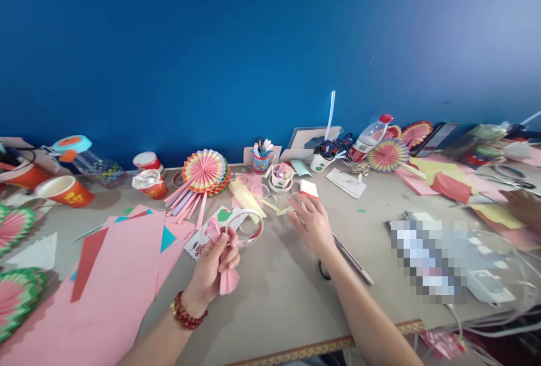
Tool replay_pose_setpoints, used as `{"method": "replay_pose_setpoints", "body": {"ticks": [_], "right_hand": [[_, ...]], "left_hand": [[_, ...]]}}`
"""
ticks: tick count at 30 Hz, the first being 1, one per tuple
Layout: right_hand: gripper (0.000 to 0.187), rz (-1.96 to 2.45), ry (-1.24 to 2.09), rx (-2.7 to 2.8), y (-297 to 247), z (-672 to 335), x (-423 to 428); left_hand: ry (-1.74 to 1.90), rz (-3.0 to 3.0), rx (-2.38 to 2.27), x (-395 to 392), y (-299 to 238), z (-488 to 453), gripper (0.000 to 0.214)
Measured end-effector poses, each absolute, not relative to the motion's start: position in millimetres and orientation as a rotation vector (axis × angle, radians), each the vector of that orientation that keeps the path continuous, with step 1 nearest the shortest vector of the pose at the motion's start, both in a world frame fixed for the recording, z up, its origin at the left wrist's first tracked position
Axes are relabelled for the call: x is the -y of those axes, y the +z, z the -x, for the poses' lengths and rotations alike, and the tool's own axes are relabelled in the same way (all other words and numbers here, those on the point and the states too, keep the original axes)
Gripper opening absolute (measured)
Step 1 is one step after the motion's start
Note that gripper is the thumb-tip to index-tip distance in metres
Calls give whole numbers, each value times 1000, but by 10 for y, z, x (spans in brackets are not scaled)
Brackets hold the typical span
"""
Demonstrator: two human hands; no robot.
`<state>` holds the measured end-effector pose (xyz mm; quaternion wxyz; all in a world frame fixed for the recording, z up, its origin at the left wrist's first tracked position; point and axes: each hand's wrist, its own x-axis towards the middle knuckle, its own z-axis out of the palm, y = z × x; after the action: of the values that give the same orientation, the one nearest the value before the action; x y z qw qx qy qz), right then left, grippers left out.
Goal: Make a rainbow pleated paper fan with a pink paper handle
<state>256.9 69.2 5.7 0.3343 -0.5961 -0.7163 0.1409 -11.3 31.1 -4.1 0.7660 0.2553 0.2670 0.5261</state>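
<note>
My left hand (215,261) is closed around a strip of pink accordion-folded paper (229,281), whose pleats fan out below the fingers. A roll of clear tape (261,225) also sticks out from that grip, at the fingertips. My right hand (313,226) is held over the table with its fingers spread and nothing visible in them. Just beyond its fingers lies a small white and red packet (309,188). A slim grey pen-like tool (354,260) lies beside my right forearm, and part of a black loop (323,271) shows near the wrist.
Pink paper sheets (114,276) cover the left side. Paper fans (204,171), orange cups (67,191), a pen holder (260,160) and a bottle (367,137) stand toward the blue wall. At right are a pixelated device (426,256), cables and another person's hand (524,205).
</note>
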Motion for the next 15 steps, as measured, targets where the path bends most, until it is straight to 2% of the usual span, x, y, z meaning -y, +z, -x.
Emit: {"method": "replay_pose_setpoints", "body": {"ticks": [3,5,9,15], "right_hand": [[33,1721,47,1751,50,-2723,-757],[35,1780,-3,1701,48,-2801,-773],[35,1794,77,1718,73,-2879,-749],[21,1587,423,2091,82,-2823,-743]], "left_hand": [[1119,-523,-596,-332,-24,125,23],[1111,-509,-598,-332,-25,127,24],[1136,-508,-605,-336,-37,148,24],[1134,-529,-589,-342,-45,154,25]]}}
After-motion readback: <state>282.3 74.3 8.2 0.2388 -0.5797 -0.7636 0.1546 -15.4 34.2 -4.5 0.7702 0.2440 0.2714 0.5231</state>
